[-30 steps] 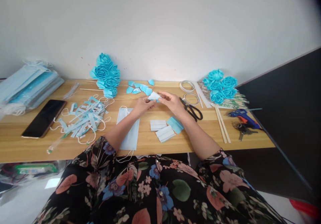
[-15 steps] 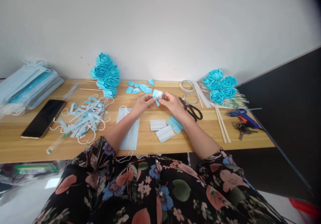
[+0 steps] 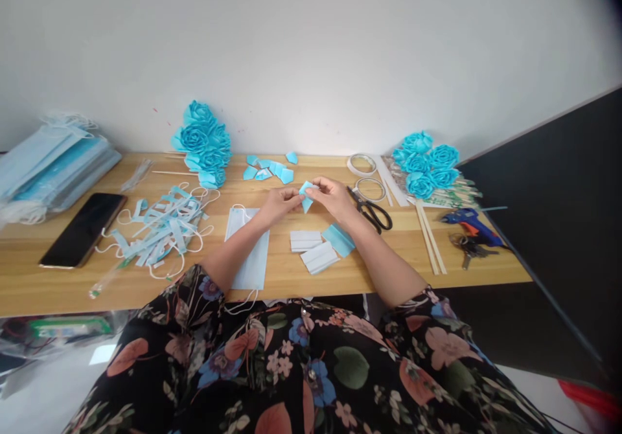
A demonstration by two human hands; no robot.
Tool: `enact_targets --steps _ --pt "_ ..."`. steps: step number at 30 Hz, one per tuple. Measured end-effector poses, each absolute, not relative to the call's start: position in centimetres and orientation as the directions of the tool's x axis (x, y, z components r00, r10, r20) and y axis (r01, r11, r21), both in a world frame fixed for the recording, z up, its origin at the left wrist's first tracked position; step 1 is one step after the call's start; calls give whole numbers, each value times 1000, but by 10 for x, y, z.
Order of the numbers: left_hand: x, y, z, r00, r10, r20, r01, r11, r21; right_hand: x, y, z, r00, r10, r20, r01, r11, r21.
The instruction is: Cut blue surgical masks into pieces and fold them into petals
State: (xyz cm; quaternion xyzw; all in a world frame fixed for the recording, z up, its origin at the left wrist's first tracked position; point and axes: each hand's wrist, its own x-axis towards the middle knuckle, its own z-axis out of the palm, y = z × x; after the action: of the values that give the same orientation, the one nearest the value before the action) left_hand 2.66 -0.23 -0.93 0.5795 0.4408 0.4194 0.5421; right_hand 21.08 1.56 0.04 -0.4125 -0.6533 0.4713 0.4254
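A phone (image 3: 82,228) lies left of mask strips (image 3: 158,230); scissors (image 3: 372,210) near a glue gun (image 3: 466,221).

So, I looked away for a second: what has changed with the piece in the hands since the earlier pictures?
The blue piece, a flat whitish rectangle a second ago, is now folded into a small blue point hanging downward. Both the left hand and the right hand still pinch it, barely shifted. The scissors and the cut pieces lie as before.

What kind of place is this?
Probably a home craft desk: the wooden table holds finished blue flowers, scissors and a glue gun, and both hands fold a blue piece.
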Motion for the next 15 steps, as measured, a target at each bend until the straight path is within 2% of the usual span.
enact_targets --steps 9,15 --pt "25 0 -11 243 970 26 63 -43 997 210 14 3 -264 944 199 162 247 -955" --pt "25 -1 -7 156 987 40 26 -44 999 209 16 1 -337 919 207 130 263 -956"
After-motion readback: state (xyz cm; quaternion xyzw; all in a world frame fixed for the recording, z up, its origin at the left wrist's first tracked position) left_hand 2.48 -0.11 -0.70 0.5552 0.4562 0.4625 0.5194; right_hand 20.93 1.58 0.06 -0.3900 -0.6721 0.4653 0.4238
